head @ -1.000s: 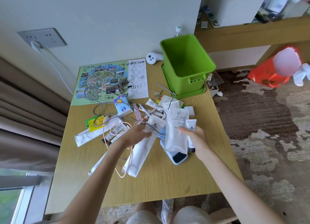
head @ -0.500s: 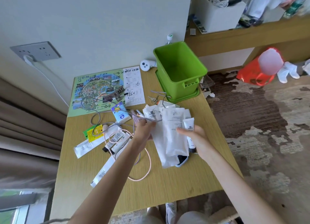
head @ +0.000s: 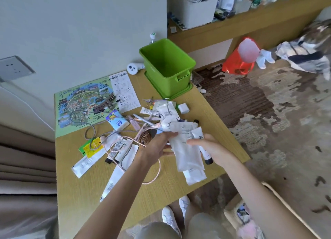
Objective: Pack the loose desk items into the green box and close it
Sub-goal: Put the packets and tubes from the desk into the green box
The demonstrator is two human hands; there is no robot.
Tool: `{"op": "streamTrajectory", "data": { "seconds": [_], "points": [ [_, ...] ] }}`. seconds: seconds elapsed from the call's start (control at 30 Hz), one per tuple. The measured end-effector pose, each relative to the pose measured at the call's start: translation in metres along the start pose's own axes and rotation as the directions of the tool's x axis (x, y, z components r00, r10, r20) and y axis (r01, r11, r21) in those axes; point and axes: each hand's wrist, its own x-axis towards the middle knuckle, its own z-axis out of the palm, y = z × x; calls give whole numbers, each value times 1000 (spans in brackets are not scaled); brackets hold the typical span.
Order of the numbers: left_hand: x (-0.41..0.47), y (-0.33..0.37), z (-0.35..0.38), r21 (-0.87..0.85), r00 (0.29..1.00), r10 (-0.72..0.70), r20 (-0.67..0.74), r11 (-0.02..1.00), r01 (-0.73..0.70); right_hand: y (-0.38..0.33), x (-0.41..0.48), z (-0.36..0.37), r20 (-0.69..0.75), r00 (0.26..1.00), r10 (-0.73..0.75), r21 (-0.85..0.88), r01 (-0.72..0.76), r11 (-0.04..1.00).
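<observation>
Both hands are over the near right part of the desk (head: 80,188) with a bundle of white packets (head: 186,151) between them. Right hand (head: 212,148) has fingers and thumb curled round the packets, plus a white tube (head: 197,133) pinned against them. Left hand (head: 156,146) lies along the bundle's left edge with fingers fairly straight; we cannot tell if it pinches or only steadies.

The box (head: 170,81) is at the far right corner of the desk, open and upright, well apart from the hands. It looks empty, though its floor is partly hidden. It sits on what we take for its lid (head: 180,93).

Handling, as we judge it:
- Packets are light, flat, floppy and slick, and the lower ones hang loose below the grip. They could slide out, so squeeze across the middle of the stack rather than at one end.
- The tube is stiffer and rounder and may roll out of the bundle. Keep a thumb on it.
- The cables (head: 89,131) are limp and tangled through the pile, and one loop lies near the left hand. Lifting may drag neighbours, so gather the loops first.

Most small items are on the desk, so we call packing barely begun. To close the box, we must lift it off the lid.
</observation>
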Motion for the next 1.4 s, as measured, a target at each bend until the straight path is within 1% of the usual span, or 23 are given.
{"op": "streamTrajectory", "data": {
  "seconds": [0.1,0.17,0.2,0.23,0.3,0.37,0.4,0.47,0.57,0.6,0.63,0.7,0.73,0.77,0.8,0.87,0.93,0.97,1.03,1.13,1.23,1.3,1.4],
  "points": [
    [3,-8,20,42,995,-76,58,996,74,5,-17,-17,-43,999,10,-12,-11,1000],
    [6,-10,36,26,982,-132,135,991,130,8,-29,-33,-87,996,29,-12,-30,999],
    [8,-11,43,49,977,-146,157,989,139,10,-35,-41,-103,994,37,-8,-38,999],
    [12,-12,51,74,979,-146,144,988,136,11,-40,-48,-115,993,39,-4,-40,999],
    [22,-13,62,40,993,-113,21,993,112,15,-48,-59,-129,991,31,10,-30,1000],
    [39,-13,64,-73,992,-77,-103,995,70,19,-52,-65,-139,990,18,22,-15,1000],
    [47,-13,62,-95,988,-57,-144,995,44,20,-52,-67,-147,989,13,17,-10,1000],
    [59,-11,53,-40,976,-31,-216,999,23,23,-51,-69,-157,988,4,-11,-6,1000],
    [76,-3,33,103,943,49,-329,995,-16,25,-48,-74,-188,982,5,-25,-10,1000],
    [80,3,27,115,932,67,-356,993,-28,26,-46,-76,-186,982,2,-8,-3,1000],
    [85,10,22,69,929,49,-366,997,-25,25,-45,-78,-180,984,-3,14,5,1000],
    [94,20,12,-124,936,-14,-351,992,-32,23,-41,-80,-164,986,-20,66,31,997],
    [96,23,8,-198,936,-19,-351,979,-54,20,-40,-80,-159,987,-33,93,49,995],
    [97,25,6,-229,938,-33,-344,972,-50,17,-38,-78,-159,986,-48,119,67,991],
    [94,24,6,-215,946,-52,-319,976,-19,13,-36,-76,-164,984,-64,144,88,986],
    [82,22,6,-41,972,-136,-190,991,131,7,-30,-71,-198,976,-94,182,131,975],
    [67,24,8,145,963,-268,-29,952,269,-2,-20,-64,-259,959,-111,218,170,961],
    [62,28,9,195,955,-297,21,938,287,-7,-14,-60,-290,951,-112,237,184,954],
    [55,42,16,222,966,-248,73,948,227,-21,0,-51,-329,938,-105,276,202,940],
    [52,74,28,174,994,-68,87,983,52,-51,24,-39,-362,926,-109,309,230,923],
    [61,108,33,168,990,116,86,977,-129,-93,53,-29,-338,927,-162,309,272,911],
    [72,132,31,200,973,231,25,952,-231,-122,75,-24,-312,925,-218,305,314,899],
    [94,169,21,345,912,385,-143,883,-319,-168,111,-19,-235,919,-317,234,370,899]
  ]
}}
